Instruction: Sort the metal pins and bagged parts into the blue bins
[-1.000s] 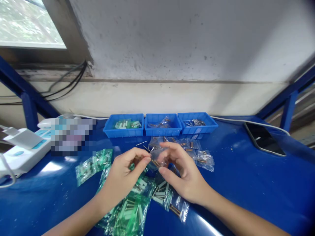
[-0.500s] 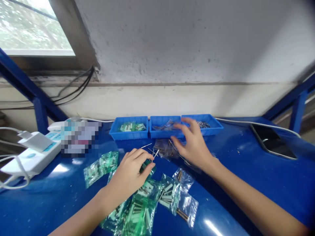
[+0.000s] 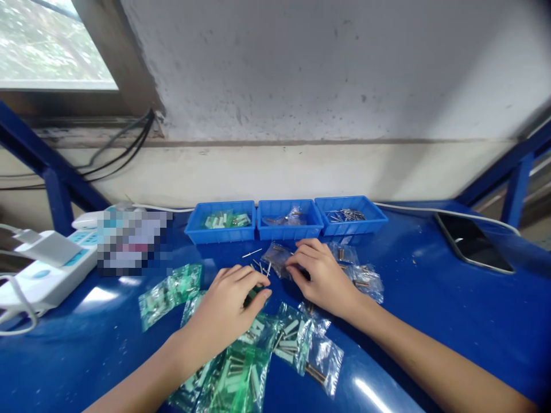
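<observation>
Our left hand (image 3: 227, 307) curled over green bags (image 3: 236, 380) cut off below, right hand (image 3: 323, 278) curled at a clear bag (image 3: 276, 256), any pinch hidden, we cannot tell

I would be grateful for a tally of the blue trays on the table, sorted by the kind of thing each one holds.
Tray with green bags: 1
Tray with clear bags: 1
Tray with loose metal pins: 1
Total: 3 blue trays

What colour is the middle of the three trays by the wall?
The middle tray is blue; it shows best in the head view.
</observation>
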`<state>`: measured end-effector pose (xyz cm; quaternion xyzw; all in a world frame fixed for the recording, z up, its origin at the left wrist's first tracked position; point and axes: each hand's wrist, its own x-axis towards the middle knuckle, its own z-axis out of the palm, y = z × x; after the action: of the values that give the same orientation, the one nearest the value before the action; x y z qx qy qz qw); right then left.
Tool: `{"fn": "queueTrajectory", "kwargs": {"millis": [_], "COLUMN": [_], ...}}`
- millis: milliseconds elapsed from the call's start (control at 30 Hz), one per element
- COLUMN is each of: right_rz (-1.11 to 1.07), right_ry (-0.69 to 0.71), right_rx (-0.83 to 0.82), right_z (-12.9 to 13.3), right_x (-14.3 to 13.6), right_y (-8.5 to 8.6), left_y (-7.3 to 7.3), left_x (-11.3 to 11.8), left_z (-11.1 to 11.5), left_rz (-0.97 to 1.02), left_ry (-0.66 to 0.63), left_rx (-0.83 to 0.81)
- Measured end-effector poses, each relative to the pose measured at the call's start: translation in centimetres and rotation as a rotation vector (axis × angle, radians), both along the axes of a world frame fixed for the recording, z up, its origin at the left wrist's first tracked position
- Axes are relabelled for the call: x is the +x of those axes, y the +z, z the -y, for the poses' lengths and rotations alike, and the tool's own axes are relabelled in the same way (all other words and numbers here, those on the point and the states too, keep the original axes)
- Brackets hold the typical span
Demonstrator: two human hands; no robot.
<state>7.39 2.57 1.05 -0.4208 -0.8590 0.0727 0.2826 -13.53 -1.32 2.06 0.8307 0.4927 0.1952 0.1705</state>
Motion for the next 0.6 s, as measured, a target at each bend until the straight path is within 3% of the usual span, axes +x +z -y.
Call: {"fn": "queueTrajectory", "kwargs": {"millis": [133, 267, 433, 500, 600], "right_rz": [-0.134, -0.33, -0.429, -0.417, -0.312], "right_ry": [0.045, 0.042, 0.036, 0.111, 0.238], "right_rx": [-0.017, -0.149, -0.276, -0.241, -0.061], "right_z": [0.7, 1.7, 3.3, 3.9, 4.5], "right_x": [-0.2, -1.0, -2.1, -2.3, -2.4], "right_y": [0.3, 0.9, 1.5, 1.4, 1.0], "left_y": [0.2, 0.5, 1.1, 1.2, 1.3], "left_x": [0.2, 0.4, 0.6, 0.6, 0.5], "left_z": [0.1, 0.3, 0.6, 0.7, 0.5], "left_rz": [0.009, 0.062, 0.28, 0.371, 0.424], "left_ry": [-0.007, -0.011, 0.008, 0.059, 0.102], "left_rx": [0.001, -0.011, -0.215, -0.304, -0.442]}}
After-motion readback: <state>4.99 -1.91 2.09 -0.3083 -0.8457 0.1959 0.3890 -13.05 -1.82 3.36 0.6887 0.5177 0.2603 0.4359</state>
